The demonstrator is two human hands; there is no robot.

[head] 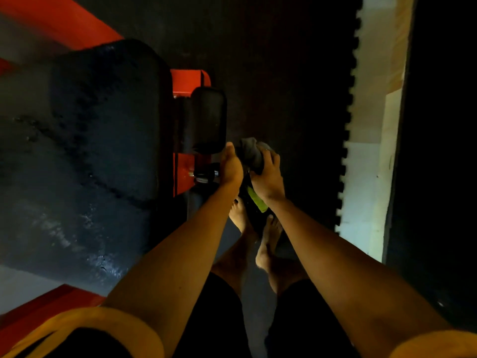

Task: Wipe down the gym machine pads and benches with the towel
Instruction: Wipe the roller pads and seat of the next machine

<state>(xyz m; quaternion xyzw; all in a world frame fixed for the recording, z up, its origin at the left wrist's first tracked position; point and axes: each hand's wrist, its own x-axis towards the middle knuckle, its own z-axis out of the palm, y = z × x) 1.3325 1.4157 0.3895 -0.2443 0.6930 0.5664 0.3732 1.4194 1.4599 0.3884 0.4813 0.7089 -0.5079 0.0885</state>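
A black rubber floor mat (284,73) with an interlocking toothed edge fills the dim gym floor, bordered on the right by a pale strip of flooring (371,125). At left lies a large black bench pad (103,125), its surface worn and catching light in patches, mounted on an orange frame (189,78). A small black roller pad (209,120) stands at the bench's end, just beside the frame.

A person in yellow sleeves and black shorts, barefoot, reaches both arms forward. The right hand (268,174) grips a bunched grey towel (251,152), fingers curled over its top. The towel is in the air just beside the roller pad's lower corner. The left hand (231,166) is seen edge-on, its fingers pointing forward against the towel's side. Whether it holds the cloth cannot be told. Below the right wrist hangs a lime-green item (255,200), too dark to identify.
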